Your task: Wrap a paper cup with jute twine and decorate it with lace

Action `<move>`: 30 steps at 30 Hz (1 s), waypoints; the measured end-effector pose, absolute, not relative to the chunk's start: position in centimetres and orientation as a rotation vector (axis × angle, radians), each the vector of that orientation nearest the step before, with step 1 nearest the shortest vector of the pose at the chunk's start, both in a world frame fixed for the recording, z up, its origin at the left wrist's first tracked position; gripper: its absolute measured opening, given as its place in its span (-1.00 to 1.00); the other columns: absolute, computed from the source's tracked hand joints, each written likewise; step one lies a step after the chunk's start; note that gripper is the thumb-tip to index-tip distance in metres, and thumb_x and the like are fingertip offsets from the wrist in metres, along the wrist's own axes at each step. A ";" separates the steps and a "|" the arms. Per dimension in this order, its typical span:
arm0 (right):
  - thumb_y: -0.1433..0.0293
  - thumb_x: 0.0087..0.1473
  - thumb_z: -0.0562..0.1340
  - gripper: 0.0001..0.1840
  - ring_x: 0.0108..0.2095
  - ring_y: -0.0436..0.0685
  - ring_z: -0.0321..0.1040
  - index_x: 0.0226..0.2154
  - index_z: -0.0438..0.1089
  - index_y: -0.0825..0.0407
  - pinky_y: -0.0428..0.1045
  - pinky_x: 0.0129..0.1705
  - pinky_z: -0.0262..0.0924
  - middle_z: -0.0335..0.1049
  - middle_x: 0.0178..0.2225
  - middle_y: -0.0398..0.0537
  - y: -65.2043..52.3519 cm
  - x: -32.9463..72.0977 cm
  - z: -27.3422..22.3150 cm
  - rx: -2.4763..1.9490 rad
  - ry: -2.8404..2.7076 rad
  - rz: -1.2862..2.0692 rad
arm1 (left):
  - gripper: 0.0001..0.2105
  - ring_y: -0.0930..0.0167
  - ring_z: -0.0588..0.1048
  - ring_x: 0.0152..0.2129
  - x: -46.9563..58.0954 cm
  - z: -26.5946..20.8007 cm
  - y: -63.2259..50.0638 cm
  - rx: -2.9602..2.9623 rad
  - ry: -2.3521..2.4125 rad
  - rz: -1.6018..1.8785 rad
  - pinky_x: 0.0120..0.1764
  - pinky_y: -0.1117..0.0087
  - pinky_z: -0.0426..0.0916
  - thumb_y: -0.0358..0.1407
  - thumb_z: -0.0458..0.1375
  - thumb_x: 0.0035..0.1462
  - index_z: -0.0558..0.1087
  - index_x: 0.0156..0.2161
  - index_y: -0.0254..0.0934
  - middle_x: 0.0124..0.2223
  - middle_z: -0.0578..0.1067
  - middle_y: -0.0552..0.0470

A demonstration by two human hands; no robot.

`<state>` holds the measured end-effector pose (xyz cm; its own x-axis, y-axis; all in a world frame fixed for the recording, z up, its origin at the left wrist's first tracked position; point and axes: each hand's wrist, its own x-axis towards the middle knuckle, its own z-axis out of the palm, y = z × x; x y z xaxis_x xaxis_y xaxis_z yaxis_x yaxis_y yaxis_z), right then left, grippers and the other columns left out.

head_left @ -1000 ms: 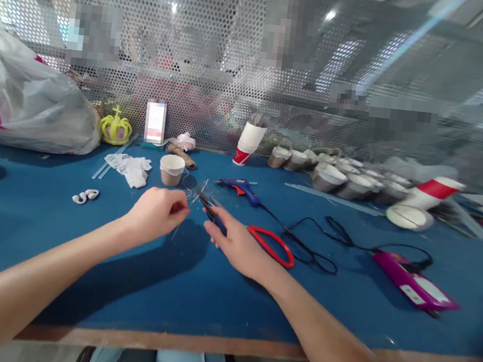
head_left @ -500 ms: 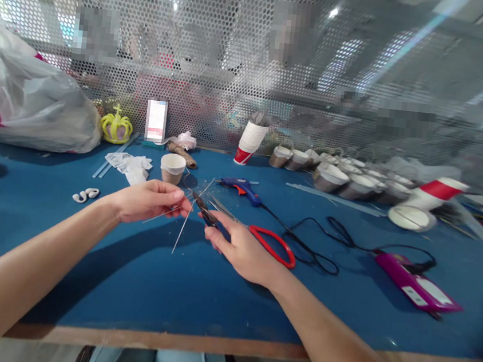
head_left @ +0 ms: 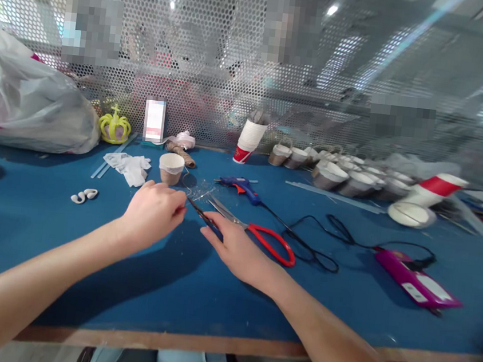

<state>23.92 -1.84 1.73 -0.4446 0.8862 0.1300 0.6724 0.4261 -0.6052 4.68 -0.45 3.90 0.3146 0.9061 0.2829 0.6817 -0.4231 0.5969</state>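
My left hand (head_left: 154,212) is closed, its back turned up and the fingers curled under. A thin wire (head_left: 207,193) shows faintly beyond it; the rest is hidden by the fist. Dark-handled pliers (head_left: 203,216) are gripped in my right hand (head_left: 238,247), their tip touching or very near the left fingers. Just behind the right hand lie scissors (head_left: 270,244) with red handles, partly covered by it. A small brown-wrapped paper cup (head_left: 171,169) stands behind my left hand. A blue glue gun (head_left: 241,188) lies beyond the scissors.
Several wrapped cups (head_left: 332,176) stand at the back right, near a purple power strip (head_left: 418,280) with a black cord. Stacked paper cups (head_left: 249,141) lean by the mesh panel. At left are white tissue (head_left: 128,168), a yellow crown (head_left: 115,125) and a plastic bag (head_left: 38,99).
My left hand has rolled over into a fist with its back up. The long crossed wires that stuck out beside it are now mostly out of sight. The pliers stay in my right hand.
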 end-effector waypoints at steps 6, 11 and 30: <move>0.31 0.21 0.02 -0.69 -0.15 0.12 0.37 -0.04 0.26 0.05 0.04 -0.11 0.24 0.44 -0.29 -0.01 -2.0 24.1 2.2 -1.223 -2.181 0.778 | -0.72 0.51 0.25 -0.55 3.6 4.0 0.4 1.819 0.962 0.773 -0.45 0.45 0.14 -0.11 0.07 0.08 0.37 -0.42 -0.32 -0.47 0.40 0.05; 0.27 0.22 0.01 -0.68 -0.22 0.12 0.37 -0.04 0.26 0.05 0.03 -0.16 0.25 0.36 -0.48 -0.10 -2.3 24.5 2.4 -1.176 -2.174 0.863 | -0.62 0.49 0.35 -0.48 2.9 2.8 1.6 1.298 0.576 0.601 -0.37 0.45 0.22 -0.02 0.24 -0.10 0.40 -0.36 -0.35 -0.40 0.45 0.00; 0.27 0.23 -0.01 -0.63 -0.39 0.05 0.35 0.02 0.22 0.06 -0.02 -0.30 0.27 0.39 -0.37 -0.05 -2.3 24.7 2.7 -1.193 -2.175 0.944 | -0.63 0.51 0.34 -0.50 2.9 2.8 1.6 1.318 0.610 0.630 -0.40 0.47 0.19 -0.04 0.27 -0.15 0.41 -0.38 -0.33 -0.43 0.45 0.03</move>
<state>24.71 -2.26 2.69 -0.5028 0.8604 0.0830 0.5270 0.3812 -0.7595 2.93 1.60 2.82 0.6894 0.7227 -0.0503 -0.0730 0.1383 0.9877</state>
